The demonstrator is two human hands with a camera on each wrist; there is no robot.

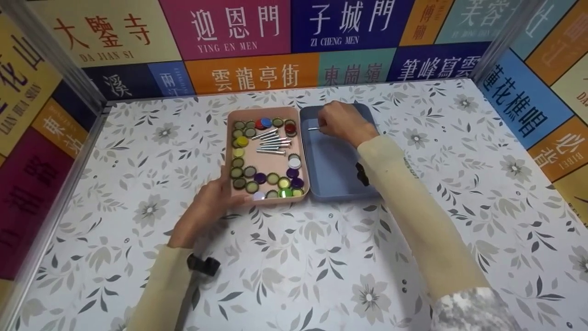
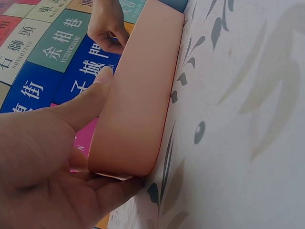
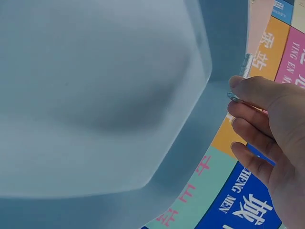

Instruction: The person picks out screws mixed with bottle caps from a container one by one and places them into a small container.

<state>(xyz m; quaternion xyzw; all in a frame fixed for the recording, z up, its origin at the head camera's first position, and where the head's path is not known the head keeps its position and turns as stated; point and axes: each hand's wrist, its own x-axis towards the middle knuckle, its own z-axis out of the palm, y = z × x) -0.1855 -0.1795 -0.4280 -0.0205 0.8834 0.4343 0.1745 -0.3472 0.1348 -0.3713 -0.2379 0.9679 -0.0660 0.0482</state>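
1. The left hand (image 1: 209, 204) grips the near left corner of the pink tray (image 1: 271, 163); its thumb lies at the rim and its fingers (image 2: 121, 191) bend about the corner, spread only as far as the tray between them.
2. The right hand (image 1: 342, 120) is over the far left part of the blue tray (image 1: 330, 170); its thumb and forefinger are nearly together, pinching a metal screw (image 3: 247, 64); the threaded end sticks out past the thumb; the other fingers are loosely bent.
3. The two trays are side by side, the blue one right of the pink one.
4. Inside the pink tray more screws (image 1: 273, 143) lie close together in a rough row; bottle caps (image 1: 237, 172) in green, yellow, purple, red, blue and white lie around them, mostly along the walls.
5. Both trays rest on a white tabletop (image 1: 285, 257) printed with leaves and flowers; behind it are coloured panels (image 1: 243, 27) bearing large characters.
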